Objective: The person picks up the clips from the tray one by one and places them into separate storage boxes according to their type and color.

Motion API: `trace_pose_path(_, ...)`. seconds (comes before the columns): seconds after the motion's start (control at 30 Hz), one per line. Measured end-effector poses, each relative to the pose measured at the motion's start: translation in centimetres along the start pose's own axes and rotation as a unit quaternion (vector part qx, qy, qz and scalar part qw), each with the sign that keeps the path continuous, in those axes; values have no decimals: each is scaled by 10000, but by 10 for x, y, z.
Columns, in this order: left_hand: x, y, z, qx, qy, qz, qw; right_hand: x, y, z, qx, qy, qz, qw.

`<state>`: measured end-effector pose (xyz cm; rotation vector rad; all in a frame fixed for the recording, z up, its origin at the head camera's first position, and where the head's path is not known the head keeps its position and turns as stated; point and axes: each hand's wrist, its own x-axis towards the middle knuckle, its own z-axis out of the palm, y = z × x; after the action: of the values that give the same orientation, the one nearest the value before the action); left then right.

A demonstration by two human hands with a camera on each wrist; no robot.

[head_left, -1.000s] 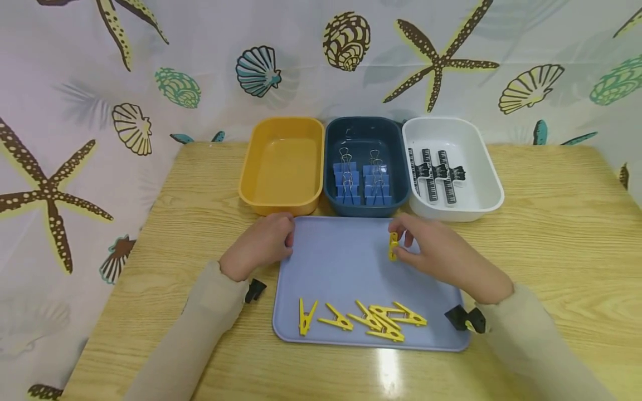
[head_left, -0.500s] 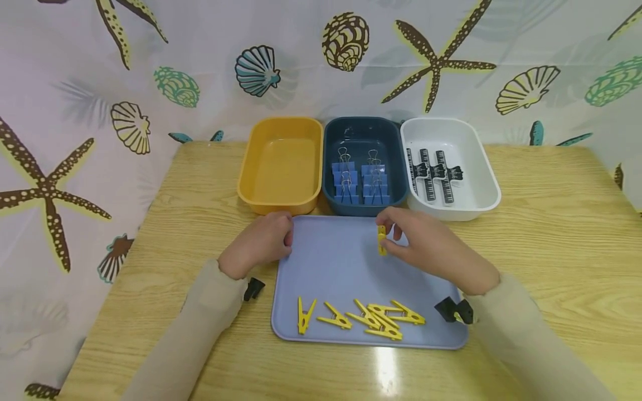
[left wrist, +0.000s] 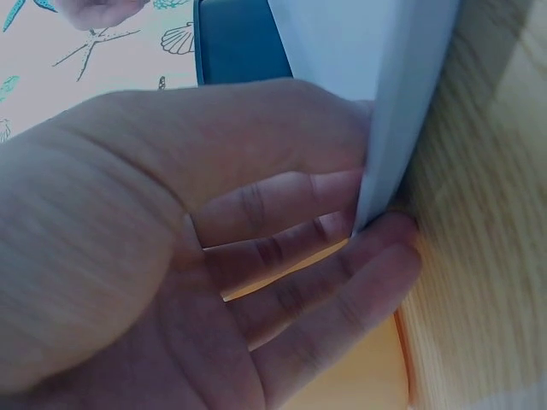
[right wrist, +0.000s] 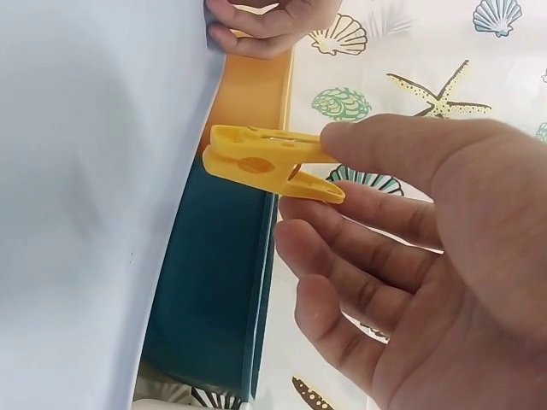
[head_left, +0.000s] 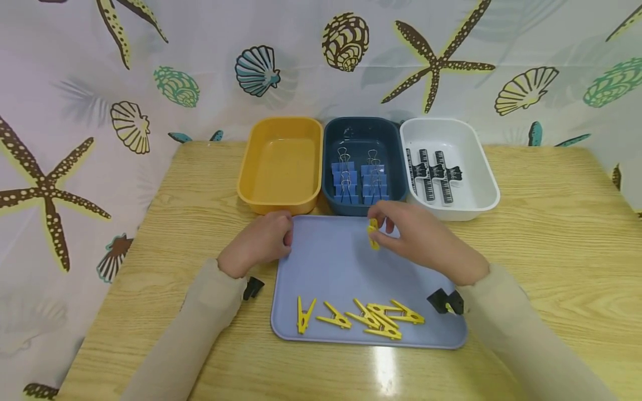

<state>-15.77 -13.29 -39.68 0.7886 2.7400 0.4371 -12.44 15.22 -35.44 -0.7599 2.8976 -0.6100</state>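
Observation:
My right hand pinches a yellow clothespin by its handle ends between thumb and forefinger, with the jaw end pointing away from the palm. It is held above the back part of a blue-grey tray. The other fingers of that hand curl loosely below. At the tray's back left corner, my left hand grips the rim, thumb on the inner side and fingers around the outside, as the left wrist view shows. Several more yellow clothespins lie along the tray's front, some overlapping on the right.
Behind the tray stand three bins side by side: a yellow-orange bin, a dark blue bin with rows of blue binder clips, and a white bin with black-and-white patterned clips. A patterned cloth hangs behind the wooden table.
My right hand has moved left and slightly toward the back with the clothespin, from near the white bin to in front of the dark blue bin. My left hand keeps its place.

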Motion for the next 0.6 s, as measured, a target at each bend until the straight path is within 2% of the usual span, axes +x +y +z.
trace_pose_path(0.37, 0, 0, -1, 3, -47, -8, 10000, 9, -9, 2, -94, 122, -105, 9998)
trace_pose_path(0.6, 0, 0, -1, -17, -64, -61, 10000, 15, -16, 4, 48, -39, -14, 10000)
